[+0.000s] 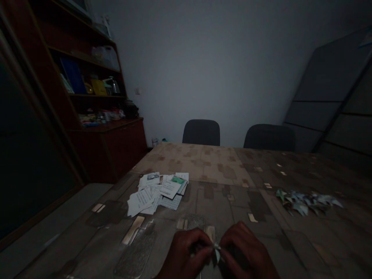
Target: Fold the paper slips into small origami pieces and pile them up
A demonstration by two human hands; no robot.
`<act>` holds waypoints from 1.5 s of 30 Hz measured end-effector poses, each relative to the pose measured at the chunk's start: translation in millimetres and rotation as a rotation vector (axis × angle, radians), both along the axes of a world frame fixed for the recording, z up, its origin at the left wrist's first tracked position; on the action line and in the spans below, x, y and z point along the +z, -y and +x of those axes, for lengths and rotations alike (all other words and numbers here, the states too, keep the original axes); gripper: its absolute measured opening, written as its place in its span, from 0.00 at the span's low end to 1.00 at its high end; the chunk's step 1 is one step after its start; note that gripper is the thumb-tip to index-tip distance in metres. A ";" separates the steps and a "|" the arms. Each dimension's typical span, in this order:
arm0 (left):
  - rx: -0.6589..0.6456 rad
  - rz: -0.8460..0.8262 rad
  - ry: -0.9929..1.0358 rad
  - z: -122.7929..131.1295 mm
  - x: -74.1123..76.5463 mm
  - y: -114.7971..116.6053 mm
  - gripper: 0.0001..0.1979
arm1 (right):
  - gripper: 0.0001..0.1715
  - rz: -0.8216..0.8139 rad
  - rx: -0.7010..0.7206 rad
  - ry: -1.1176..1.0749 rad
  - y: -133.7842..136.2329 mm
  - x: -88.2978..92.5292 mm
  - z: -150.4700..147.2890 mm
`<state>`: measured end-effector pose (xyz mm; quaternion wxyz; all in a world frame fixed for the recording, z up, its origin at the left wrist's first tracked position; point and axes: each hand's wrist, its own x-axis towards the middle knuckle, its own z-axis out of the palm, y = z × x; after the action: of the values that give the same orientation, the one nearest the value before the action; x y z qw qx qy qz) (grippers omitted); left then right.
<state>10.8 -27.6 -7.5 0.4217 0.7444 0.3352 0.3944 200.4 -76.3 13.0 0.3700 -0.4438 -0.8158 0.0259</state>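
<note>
Close to the table's near edge, a small folded piece of paper [217,254] is pinched between both my hands. My left hand [188,248] grips it from the left, thumb and forefinger pressed together. From the other side my right hand [247,248] holds it with curled fingers. Most of the paper is hidden by the fingertips, so its full shape cannot be made out. Ahead and to the left lies a loose pile of printed paper pieces [165,192], one with a green patch. Over on the right sits a cluster of folded paper shapes [308,201].
A patterned tablecloth [209,166] covers the table. Two dark chairs, one in the middle [201,131] and one at the right [269,136], stand at its far side. A reddish-brown cabinet [116,147] with filled shelves is at the left. The room is dim.
</note>
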 end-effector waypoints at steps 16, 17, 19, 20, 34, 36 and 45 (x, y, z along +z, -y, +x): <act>-0.050 0.229 -0.085 1.8 4.3 -1.4 0.06 | 0.07 -0.077 -0.051 0.223 -1.8 -9.8 -3.1; -0.057 0.215 -0.092 1.9 4.0 -1.5 0.06 | 0.07 -0.095 -0.057 0.225 -1.8 -10.4 -3.0; -0.059 0.187 -0.113 2.3 2.7 -1.8 0.06 | 0.08 -0.128 -0.069 0.214 -1.8 -11.6 -2.9; -0.054 0.177 -0.129 2.6 1.8 -2.0 0.06 | 0.08 -0.149 -0.076 0.204 -1.7 -12.3 -2.9; -0.018 0.129 -0.284 0.5 2.2 -0.5 0.08 | 0.10 -0.271 -0.146 0.198 -2.0 -25.3 -10.4; -0.018 0.137 -0.301 0.5 3.8 -0.5 0.08 | 0.10 -0.257 -0.156 0.190 -2.3 -24.0 -10.8; -0.023 0.129 -0.291 0.3 3.9 -0.4 0.08 | 0.09 -0.202 -0.080 0.128 -1.4 -23.5 -10.8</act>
<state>11.1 -27.1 -3.6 0.3245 0.8231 0.3583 0.2981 189.6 -74.9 -10.4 0.2714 -0.5117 -0.8126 0.0648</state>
